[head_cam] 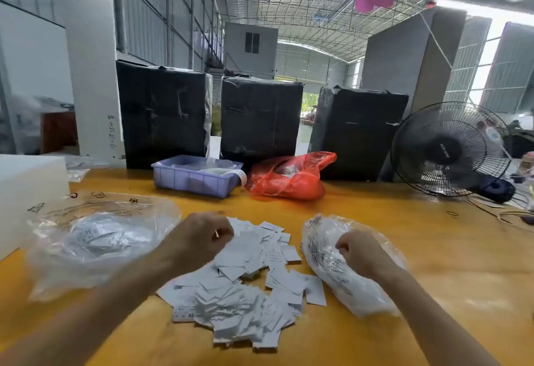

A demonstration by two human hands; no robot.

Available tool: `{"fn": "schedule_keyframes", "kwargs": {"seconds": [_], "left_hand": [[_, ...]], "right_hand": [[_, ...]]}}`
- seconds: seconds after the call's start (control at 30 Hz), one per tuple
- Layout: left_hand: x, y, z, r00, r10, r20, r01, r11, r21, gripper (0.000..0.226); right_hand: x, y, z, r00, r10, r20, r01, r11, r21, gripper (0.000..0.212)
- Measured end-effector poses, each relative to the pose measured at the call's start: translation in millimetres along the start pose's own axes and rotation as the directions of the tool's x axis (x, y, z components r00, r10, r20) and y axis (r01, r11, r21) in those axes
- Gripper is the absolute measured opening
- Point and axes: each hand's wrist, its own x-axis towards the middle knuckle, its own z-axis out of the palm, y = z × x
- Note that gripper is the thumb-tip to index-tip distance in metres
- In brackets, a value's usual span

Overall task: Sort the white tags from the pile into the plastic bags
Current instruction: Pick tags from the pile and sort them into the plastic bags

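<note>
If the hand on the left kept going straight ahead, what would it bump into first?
Probably the purple bin. The left hand hovers over the far edge of the tag pile, pointing away across bare table. Depth is hard to judge.

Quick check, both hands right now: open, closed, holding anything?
Left hand: fingers curled over the tag pile; holding anything cannot be told.
Right hand: fingers curled over the right plastic bag; grip unclear.

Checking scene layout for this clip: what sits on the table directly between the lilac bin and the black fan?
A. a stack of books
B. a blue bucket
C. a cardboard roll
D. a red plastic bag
D: a crumpled red plastic bag lies on the table right of the lilac bin and left of the black fan.
</note>
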Motion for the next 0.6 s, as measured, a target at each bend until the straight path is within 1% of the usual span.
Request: {"fn": "schedule_keyframes", "kwargs": {"seconds": [0.03, 0.07, 0.13, 0.17, 0.2, 0.23, 0.33, 0.43, 0.47, 0.53, 0.57, 0.6], "left_hand": [[9.1, 1.7, 17.6, 0.990, -0.068, 0.120, 0.066, 0.998, 0.026, 0.014], [14.6, 1.4, 28.6, 0.972, -0.139, 0.192, 0.123, 0.988, 0.092, 0.022], [25.0, -9.7, 55.4, 0.903, -0.258, 0.343, 0.195, 0.959, 0.207, 0.040], [28.8, -16.6, 63.4, 0.861, -0.303, 0.408, 0.223, 0.947, 0.233, 0.047], [31.2, -23.9, 68.2, 0.824, -0.345, 0.448, 0.260, 0.935, 0.242, 0.052], [33.7, -31.5, 73.0, 0.801, -0.373, 0.468, 0.286, 0.926, 0.248, 0.054], [35.9, -41.4, 83.3, 0.781, -0.412, 0.469, 0.324, 0.910, 0.259, 0.058], [36.3, -47.9, 87.6, 0.764, -0.466, 0.446, 0.404, 0.885, 0.233, 0.057], [36.2, -48.8, 87.4, 0.760, -0.485, 0.432, 0.436, 0.874, 0.214, 0.050], [35.5, -51.4, 85.8, 0.780, -0.498, 0.378, 0.461, 0.867, 0.190, 0.032], [35.3, -51.8, 83.8, 0.790, -0.499, 0.357, 0.461, 0.867, 0.189, 0.027], [35.1, -51.2, 81.2, 0.798, -0.494, 0.345, 0.454, 0.870, 0.195, 0.024]], "right_hand": [[7.8, 2.9, 7.6, 0.999, 0.046, 0.025, -0.044, 0.996, -0.079, 0.026], [11.5, 4.6, 10.6, 0.996, 0.081, 0.032, -0.077, 0.992, -0.104, 0.028], [19.2, 11.9, 18.2, 0.994, 0.087, 0.068, -0.074, 0.981, -0.177, 0.030], [24.1, 15.8, 22.2, 0.994, 0.084, 0.076, -0.067, 0.977, -0.204, 0.031], [25.8, 18.1, 24.0, 0.993, 0.090, 0.080, -0.070, 0.972, -0.226, 0.032], [29.2, 21.1, 26.9, 0.992, 0.089, 0.090, -0.065, 0.969, -0.240, 0.034], [30.4, 20.0, 34.0, 0.986, 0.118, 0.121, -0.085, 0.965, -0.248, 0.036], [27.8, 14.7, 34.3, 0.984, 0.149, 0.098, -0.126, 0.970, -0.209, 0.025], [26.5, 13.9, 32.2, 0.985, 0.153, 0.080, -0.135, 0.971, -0.196, 0.020], [23.4, 12.9, 26.7, 0.990, 0.140, 0.016, -0.135, 0.974, -0.180, 0.012], [21.0, 12.1, 23.2, 0.991, 0.129, -0.018, -0.130, 0.976, -0.174, 0.013], [18.2, 12.0, 19.4, 0.992, 0.123, -0.041, -0.128, 0.977, -0.171, 0.020]]}}
